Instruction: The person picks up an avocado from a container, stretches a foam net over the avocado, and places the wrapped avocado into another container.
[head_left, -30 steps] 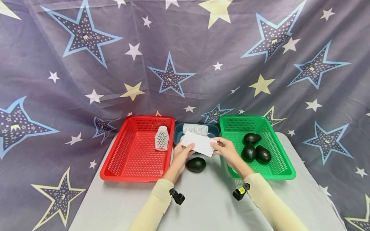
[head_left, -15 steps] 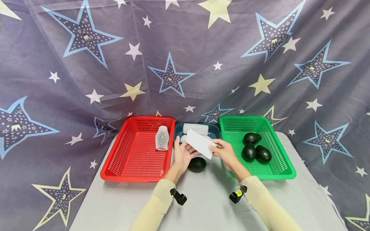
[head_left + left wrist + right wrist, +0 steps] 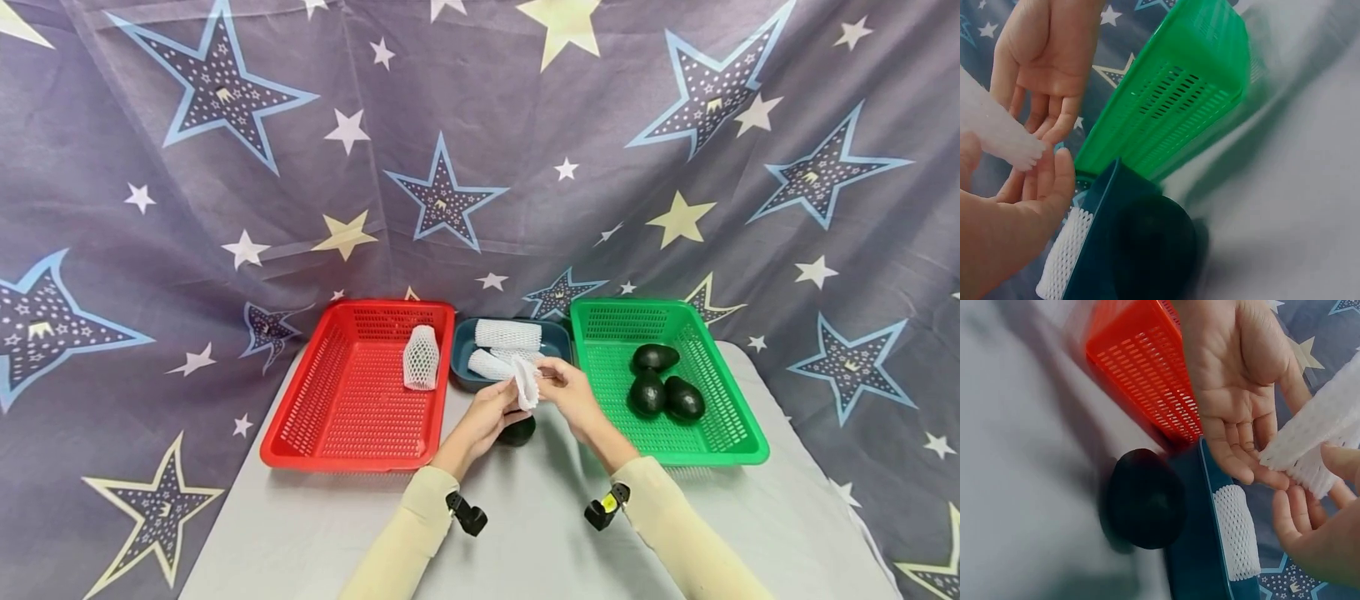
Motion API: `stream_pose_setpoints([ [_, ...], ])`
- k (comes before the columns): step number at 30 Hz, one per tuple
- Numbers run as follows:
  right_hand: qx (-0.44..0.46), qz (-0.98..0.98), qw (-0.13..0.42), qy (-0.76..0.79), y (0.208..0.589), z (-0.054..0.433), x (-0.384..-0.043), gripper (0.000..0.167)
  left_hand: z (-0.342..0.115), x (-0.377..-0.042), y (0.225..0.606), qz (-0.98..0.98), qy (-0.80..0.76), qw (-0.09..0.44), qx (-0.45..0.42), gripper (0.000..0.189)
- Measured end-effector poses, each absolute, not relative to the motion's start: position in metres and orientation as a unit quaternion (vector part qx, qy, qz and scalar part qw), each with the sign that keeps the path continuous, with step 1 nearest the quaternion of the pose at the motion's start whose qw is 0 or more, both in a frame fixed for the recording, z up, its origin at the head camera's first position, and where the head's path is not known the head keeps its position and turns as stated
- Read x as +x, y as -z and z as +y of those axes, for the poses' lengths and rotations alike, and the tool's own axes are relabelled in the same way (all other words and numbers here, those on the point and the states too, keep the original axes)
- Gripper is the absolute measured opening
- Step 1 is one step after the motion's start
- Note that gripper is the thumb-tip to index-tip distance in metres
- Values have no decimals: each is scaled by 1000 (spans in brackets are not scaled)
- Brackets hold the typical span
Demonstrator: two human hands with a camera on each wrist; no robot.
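Note:
Both hands hold a white foam net sleeve point(image 3: 527, 385) in front of the blue tray. Its mouth is parted into a loop in the head view. My left hand point(image 3: 487, 414) pinches it from the left, thumb on top and fingers beneath in the left wrist view. From the other side my right hand point(image 3: 572, 397) grips it, with the right thumb lying on the mesh in the right wrist view. Below the hands a dark avocado point(image 3: 1146, 499) lies on the table, partly hidden by the left hand in the head view.
A blue tray point(image 3: 462, 379) with several foam net sleeves point(image 3: 508, 335) stands behind the hands. To its left, a red basket point(image 3: 352, 463) contains one netted avocado point(image 3: 421, 358). On the right, a green basket point(image 3: 723, 458) contains three bare avocados point(image 3: 647, 394).
The sleeve was spread flat between the hands; now it is turned end-on with its mouth parted. The hands have come closer together, and the left hand covers more of the avocado.

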State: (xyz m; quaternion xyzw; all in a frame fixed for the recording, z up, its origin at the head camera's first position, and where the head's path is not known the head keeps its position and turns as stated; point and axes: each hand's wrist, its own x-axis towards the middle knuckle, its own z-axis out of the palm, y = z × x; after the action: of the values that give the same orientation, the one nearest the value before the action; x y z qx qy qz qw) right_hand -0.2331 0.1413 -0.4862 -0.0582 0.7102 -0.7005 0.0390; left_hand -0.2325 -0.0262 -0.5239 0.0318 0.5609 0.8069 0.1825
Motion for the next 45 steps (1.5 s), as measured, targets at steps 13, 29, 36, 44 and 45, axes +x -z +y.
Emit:
stream_pose_setpoints([
  [13,-100,663,83,738,483,142,-226,53,-33,-234,524,593,-787,172,16,41],
  [29,-34,597,87,797,486,140,-219,45,-34,-233,525,553,-819,155,-6,25],
  [36,-68,594,118,793,487,142,-220,53,-33,-232,527,555,-813,176,2,21],
  [44,-64,594,150,788,495,144,-218,35,-31,-233,527,589,-794,150,8,29],
  [45,-54,590,142,793,496,143,-218,27,-31,-233,527,590,-795,142,0,26],
])
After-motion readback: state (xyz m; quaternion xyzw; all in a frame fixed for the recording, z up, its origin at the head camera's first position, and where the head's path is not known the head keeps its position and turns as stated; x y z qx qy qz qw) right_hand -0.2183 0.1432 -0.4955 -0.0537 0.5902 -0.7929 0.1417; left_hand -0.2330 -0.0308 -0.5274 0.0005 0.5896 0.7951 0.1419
